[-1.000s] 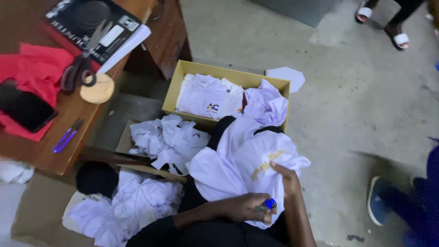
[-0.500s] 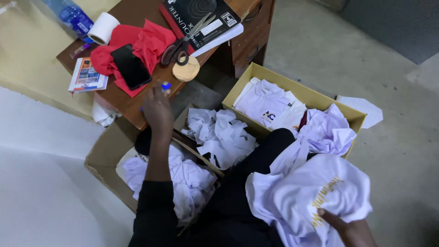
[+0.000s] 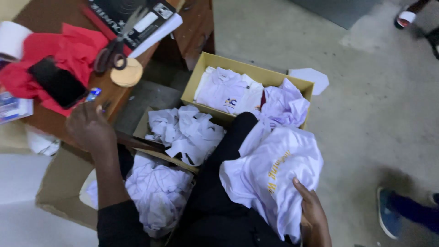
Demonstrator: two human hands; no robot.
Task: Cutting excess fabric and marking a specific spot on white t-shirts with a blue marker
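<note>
- The left hand [image 3: 89, 126] rests at the desk [image 3: 50, 121] edge, its fingers curled around a small blue-capped thing [image 3: 93, 94], likely a marker; the grip itself is partly hidden.
- Beside it on the desk lie a red cloth [image 3: 68, 50], a black phone [image 3: 57, 82], scissors [image 3: 114, 50] and a round wooden disc [image 3: 126, 73].
- The right hand [image 3: 313, 215] holds a white shirt [image 3: 270, 176] on the lap, fingers clasped on its lower edge.
- A yellow box [image 3: 201, 75] and a brown carton [image 3: 59, 183] on the floor hold more white shirts.

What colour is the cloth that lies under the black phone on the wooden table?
The cloth is red; it shows in the head view, under the black phone on the wooden table.
</note>
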